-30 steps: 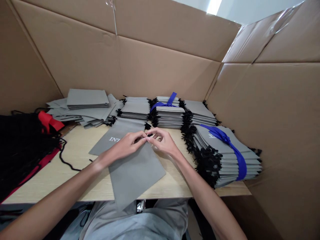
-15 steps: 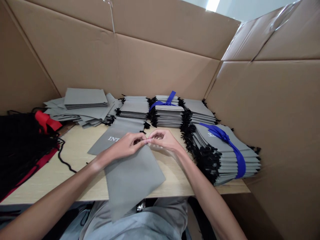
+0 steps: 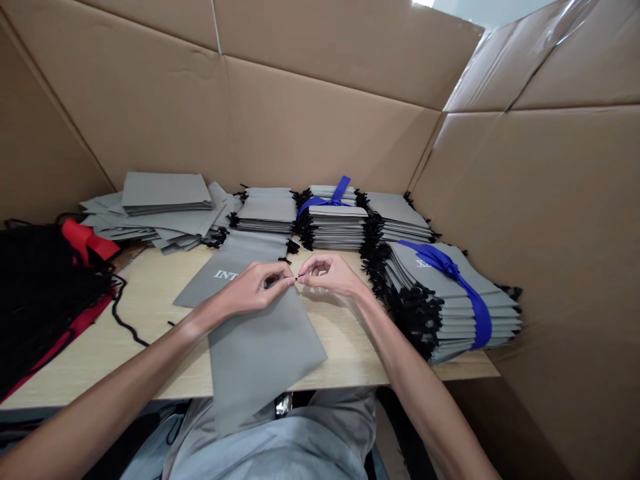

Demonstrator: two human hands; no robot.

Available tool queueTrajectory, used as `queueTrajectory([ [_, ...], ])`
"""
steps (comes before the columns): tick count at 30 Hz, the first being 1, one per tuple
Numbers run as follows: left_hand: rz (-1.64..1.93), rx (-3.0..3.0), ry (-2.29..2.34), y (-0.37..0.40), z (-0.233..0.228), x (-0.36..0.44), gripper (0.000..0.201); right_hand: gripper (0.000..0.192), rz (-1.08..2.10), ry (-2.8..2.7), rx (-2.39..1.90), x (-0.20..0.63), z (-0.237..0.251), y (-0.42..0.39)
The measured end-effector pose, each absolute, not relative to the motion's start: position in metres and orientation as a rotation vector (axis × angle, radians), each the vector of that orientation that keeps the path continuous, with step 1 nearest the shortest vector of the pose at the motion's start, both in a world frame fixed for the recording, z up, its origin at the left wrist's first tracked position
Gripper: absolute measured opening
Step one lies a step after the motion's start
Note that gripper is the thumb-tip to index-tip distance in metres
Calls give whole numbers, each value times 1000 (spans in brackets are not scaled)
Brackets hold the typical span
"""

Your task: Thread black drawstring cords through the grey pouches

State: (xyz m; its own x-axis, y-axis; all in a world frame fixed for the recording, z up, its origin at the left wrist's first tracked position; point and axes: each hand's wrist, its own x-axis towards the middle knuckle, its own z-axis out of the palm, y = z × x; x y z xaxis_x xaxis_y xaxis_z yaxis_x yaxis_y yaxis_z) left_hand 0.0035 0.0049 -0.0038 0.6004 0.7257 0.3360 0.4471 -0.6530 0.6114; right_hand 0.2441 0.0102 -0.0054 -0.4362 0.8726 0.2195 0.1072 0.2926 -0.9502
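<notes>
Since the previous frame, the right hand (image 3: 333, 275) has drawn slightly away from the left hand (image 3: 257, 287), and a narrow gap now shows between their fingertips at frame centre. The left hand pinches the upper edge of a gray pouch (image 3: 265, 357), which lies at lower centre and overhangs the front edge of the tabletop (image 3: 350, 350). The right hand pinches a small dark strand (image 3: 297, 279) beside that edge. A printed pouch (image 3: 220, 263) lies just behind; a ribbon-tied bundle (image 3: 467, 300) sits at right, black cords (image 3: 50, 287) at left.
</notes>
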Motion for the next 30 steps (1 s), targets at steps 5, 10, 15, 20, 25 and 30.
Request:
queueTrajectory([
  [5, 840, 2319, 990, 8, -4, 2, 41, 34, 1203, -1746, -960, 247, -2, 10],
  [10, 873, 2312, 1018, 9, -3, 2, 41, 43, 1217, -1784, -1003, 247, -3, 11],
  [15, 887, 2298, 1051, 7, -3, 3, 40, 46, 1197, -1830, -944, 243, -3, 8],
  [20, 865, 2266, 1032, 4, -3, 9, 41, 34, 1140, -1832, -924, 237, -7, 8],
  [25, 893, 2199, 998, 3, -3, 11, 39, 20, 1166, -1631, -898, 226, -19, 12],
  [30, 898, 2147, 985, 7, -5, 6, 39, 20, 1268, -1504, -879, 222, -26, 15],
])
